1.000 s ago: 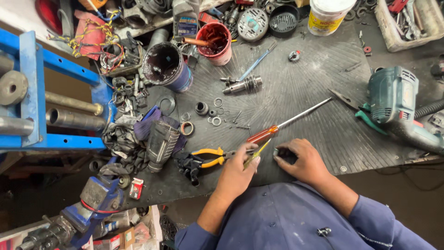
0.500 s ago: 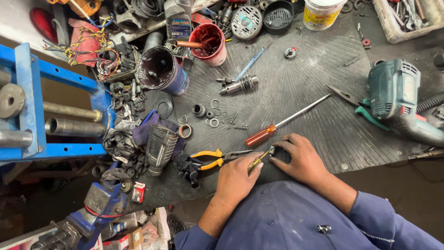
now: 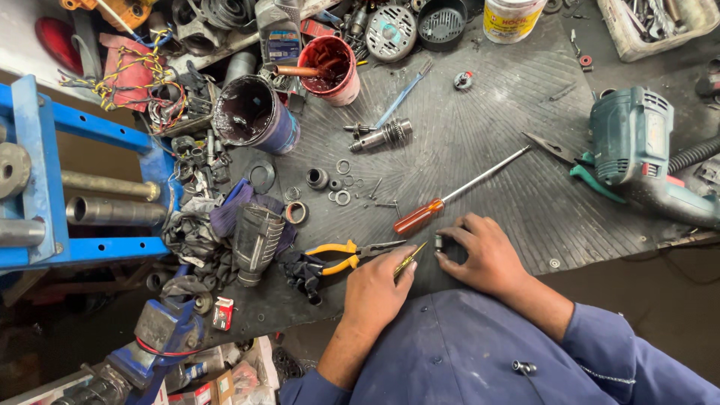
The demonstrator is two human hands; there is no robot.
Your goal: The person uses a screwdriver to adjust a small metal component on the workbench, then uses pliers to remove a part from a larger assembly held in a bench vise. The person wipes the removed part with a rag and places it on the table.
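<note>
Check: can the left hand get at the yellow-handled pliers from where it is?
Probably yes. The left hand lies right beside the yellow-handled pliers, with nothing between them, but it already holds a small yellow screwdriver, so it would likely need to set that down first.

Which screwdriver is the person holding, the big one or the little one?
The little one. The left hand grips the small yellow-handled screwdriver, tip toward the right hand. The big orange-handled screwdriver lies loose on the mat.

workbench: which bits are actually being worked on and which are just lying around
In use:
left hand holding a small yellow-handled tool
right hand gripping a small dark part

Lying about:
orange-handled screwdriver
yellow-handled pliers
green power drill
washers
red pot
</note>
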